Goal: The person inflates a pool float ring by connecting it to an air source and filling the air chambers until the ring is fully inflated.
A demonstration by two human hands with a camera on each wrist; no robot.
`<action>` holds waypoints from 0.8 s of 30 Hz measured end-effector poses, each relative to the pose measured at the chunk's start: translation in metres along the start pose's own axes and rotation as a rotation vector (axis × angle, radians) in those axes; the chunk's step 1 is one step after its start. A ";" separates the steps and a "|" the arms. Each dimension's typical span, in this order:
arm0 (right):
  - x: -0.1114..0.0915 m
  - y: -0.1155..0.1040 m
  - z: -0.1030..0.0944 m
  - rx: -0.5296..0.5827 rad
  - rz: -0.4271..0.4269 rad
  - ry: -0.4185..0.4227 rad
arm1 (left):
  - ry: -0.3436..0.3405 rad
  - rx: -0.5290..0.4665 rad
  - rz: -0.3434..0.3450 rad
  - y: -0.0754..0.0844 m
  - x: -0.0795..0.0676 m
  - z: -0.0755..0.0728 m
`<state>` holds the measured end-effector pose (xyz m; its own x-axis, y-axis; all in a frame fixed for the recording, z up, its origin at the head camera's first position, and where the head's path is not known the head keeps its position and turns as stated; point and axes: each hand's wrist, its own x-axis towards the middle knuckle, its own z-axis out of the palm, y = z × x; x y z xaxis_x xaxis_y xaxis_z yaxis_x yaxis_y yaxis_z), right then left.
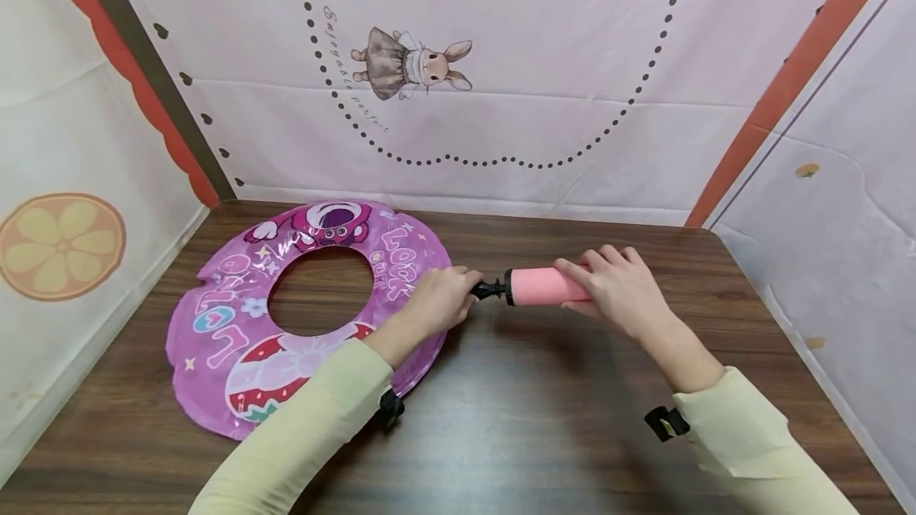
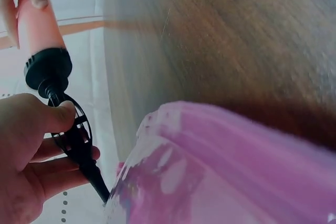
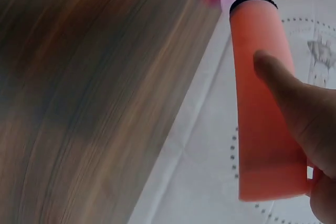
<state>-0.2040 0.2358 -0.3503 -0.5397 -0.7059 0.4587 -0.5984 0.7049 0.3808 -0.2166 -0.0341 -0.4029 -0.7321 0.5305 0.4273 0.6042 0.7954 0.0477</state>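
- Pump (image 1: 529, 287), right of the ring (image 1: 218, 320): probably light, stiff; hold its barrel (image 3: 268, 129).
- Left hand (image 1: 442, 299), nearer the ring: pinches the black end (image 1: 488, 290).
- Right hand (image 1: 619, 292), farther from it: grips the barrel.

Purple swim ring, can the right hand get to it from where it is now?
Probably not without letting go: the right hand is holding the pink hand pump, and the left hand, pinching its black nozzle, sits between that hand and the purple swim ring.

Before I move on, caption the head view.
Left hand pinches the black end of a pink pump, right hand grips it, purple ring nearby.
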 end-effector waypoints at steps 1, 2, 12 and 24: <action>0.002 -0.002 0.000 -0.004 -0.002 -0.001 | -0.002 -0.004 -0.002 0.000 0.000 0.000; 0.004 -0.004 0.001 -0.008 -0.006 0.003 | -0.004 -0.009 -0.004 0.000 0.000 0.000; -0.015 0.014 -0.005 0.054 0.016 0.026 | -0.043 -0.025 -0.034 -0.002 -0.001 -0.003; -0.055 0.060 -0.036 0.074 0.104 0.046 | 0.002 0.018 -0.052 -0.006 -0.004 -0.003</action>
<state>-0.1887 0.3195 -0.3235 -0.5746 -0.6239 0.5297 -0.5832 0.7662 0.2698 -0.2168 -0.0419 -0.4021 -0.7615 0.4877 0.4269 0.5597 0.8270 0.0536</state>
